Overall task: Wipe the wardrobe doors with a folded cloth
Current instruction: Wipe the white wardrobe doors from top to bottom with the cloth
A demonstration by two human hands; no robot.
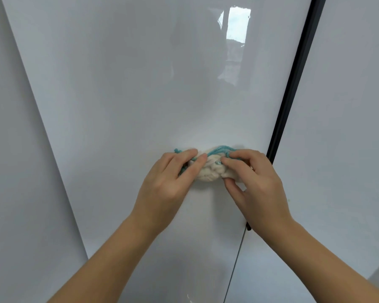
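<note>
glossy white wardrobe door panels: three — left (20,149), middle (140,84), right (348,149) | long black vertical handle strip (293,84): one | bunched white-and-teal cloth (208,171): one | bare hands: two — left hand (164,189), right hand (258,182)

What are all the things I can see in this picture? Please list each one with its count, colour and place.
wardrobe door: one, glossy white, centre, reflecting a window
neighbouring door panel: one, white, right of the black strip
black strip: one, black, running along the right edge of the centre door
side panel: one, white-grey, at the far left
cloth: one, cream with teal edging, bunched against the centre door between both hands
left hand: one, fingers closed on the left end of the cloth
right hand: one, fingers closed on the right end of the cloth
</note>
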